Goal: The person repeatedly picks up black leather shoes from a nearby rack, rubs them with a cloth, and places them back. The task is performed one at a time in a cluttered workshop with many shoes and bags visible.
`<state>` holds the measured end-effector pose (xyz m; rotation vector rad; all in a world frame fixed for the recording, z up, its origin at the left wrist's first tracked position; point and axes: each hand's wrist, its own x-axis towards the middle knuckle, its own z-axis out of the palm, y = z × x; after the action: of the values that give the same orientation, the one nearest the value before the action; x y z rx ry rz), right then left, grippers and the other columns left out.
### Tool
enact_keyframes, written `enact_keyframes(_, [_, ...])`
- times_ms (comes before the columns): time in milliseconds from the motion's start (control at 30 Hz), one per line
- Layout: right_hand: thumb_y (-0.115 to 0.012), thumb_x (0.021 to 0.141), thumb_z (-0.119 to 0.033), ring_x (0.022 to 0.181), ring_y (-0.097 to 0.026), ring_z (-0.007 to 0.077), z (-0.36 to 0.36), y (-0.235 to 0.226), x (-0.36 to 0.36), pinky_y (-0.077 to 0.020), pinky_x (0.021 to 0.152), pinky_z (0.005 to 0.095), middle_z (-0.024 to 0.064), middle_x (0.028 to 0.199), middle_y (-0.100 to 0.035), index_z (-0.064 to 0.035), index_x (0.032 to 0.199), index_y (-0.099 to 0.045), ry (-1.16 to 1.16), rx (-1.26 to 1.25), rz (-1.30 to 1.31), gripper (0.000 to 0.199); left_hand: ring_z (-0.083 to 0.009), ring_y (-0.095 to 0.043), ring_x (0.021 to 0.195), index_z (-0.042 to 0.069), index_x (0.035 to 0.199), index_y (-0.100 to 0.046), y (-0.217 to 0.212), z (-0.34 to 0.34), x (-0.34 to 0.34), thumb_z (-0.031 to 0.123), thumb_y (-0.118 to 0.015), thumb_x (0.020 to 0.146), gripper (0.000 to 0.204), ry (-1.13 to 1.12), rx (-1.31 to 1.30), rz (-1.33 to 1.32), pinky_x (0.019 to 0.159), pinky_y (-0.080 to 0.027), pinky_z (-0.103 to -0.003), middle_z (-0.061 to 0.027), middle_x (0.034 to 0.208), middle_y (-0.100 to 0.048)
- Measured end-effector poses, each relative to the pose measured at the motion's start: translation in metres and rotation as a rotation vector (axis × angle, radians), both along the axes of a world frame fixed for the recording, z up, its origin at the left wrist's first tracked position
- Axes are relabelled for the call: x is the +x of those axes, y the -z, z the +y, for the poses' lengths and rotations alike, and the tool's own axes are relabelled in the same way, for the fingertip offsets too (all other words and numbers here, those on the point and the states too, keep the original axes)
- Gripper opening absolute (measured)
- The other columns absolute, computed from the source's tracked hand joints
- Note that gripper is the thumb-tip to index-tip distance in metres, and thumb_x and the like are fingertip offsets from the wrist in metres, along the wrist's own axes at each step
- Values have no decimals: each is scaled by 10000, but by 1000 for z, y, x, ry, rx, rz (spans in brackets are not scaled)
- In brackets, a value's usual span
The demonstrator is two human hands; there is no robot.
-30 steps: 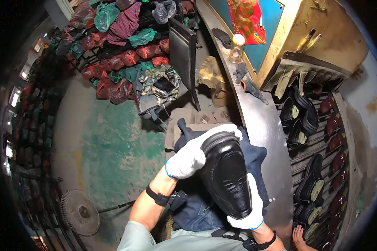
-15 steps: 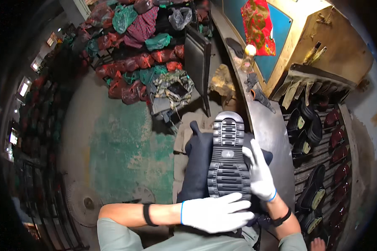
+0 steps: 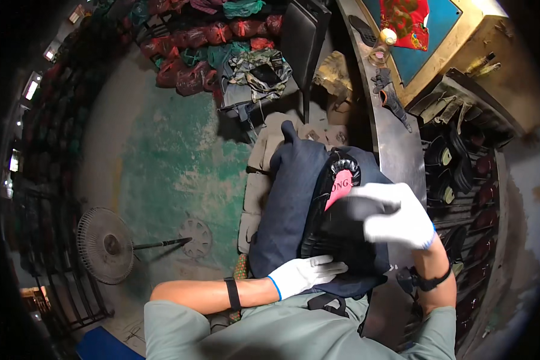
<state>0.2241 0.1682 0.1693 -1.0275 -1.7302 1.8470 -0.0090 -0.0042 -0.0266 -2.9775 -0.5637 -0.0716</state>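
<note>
Since half a second ago, when its tread faced up, you've rolled the black shoe onto its side on your lap, right hand clasping its upper, left hand gripping the sole edge.

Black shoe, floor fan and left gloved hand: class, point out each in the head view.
Black shoe (image 3: 336, 222), head view, dark upper.
Floor fan (image 3: 105, 245), head view, round grille.
Left gloved hand (image 3: 303, 275), head view, back of glove.

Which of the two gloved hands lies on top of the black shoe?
The right hand: it rests on top of the black shoe, while the left hand grips its near end.
</note>
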Motion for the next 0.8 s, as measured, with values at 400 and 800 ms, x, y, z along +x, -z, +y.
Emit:
enact_keyframes(400, [-851,892,-411,929,-515,268,-18,42,6,-438,881,413,14,942,-549,-275,1364,-822,-387,650,-122,492,-409,-620,1398,14,1444,-655,-89,42,-29,156,-738,956,515,-493,-842,-864,1229,-471,-532,-215,1467,-645])
enact_keyframes(800, [-1026,673,-121,1017,-665,284,-35,85,-2,-553,922,395,128,1113,-678,15,1172,-818,368,151,95,558,-372,-726,1117,31,1273,-767,-126,142,-37,112,-920,770,532,-580,-889,-951,971,-602,-456,-157,1250,-735])
